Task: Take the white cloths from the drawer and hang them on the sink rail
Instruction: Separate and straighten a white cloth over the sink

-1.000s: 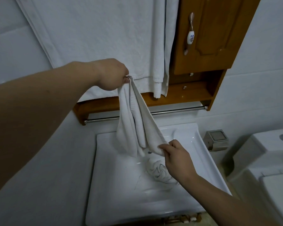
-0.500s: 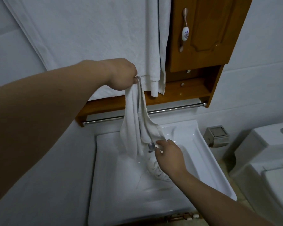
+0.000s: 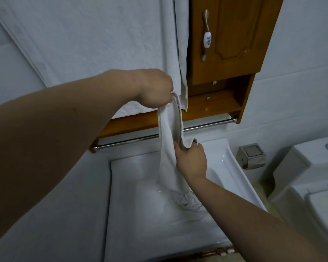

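One white cloth (image 3: 169, 140) hangs in the air over the sink (image 3: 140, 214), in front of the rail (image 3: 206, 124), held by two hands. The left hand (image 3: 155, 89) grips its top end, fingers closed around the gathered corner, up near the lower edge of the big towel. The right hand (image 3: 191, 159) holds it lower down, fingers closed on a fold at the cloth's right edge, just in front of the rail. The rest of the cloth drops below the right hand toward the basin. A second, crumpled white cloth (image 3: 186, 202) lies in the sink bottom, beside the right forearm.

One chrome rail runs left to right under a wooden shelf (image 3: 212, 104); nothing hangs on it. Above, one large white towel (image 3: 93, 44) covers the wall, and one wooden cabinet door (image 3: 235, 35) with a single handle (image 3: 206, 35) stands to its right. Far right sits one toilet (image 3: 311, 176), with one small metal box (image 3: 251, 156) on the wall between it and the sink.
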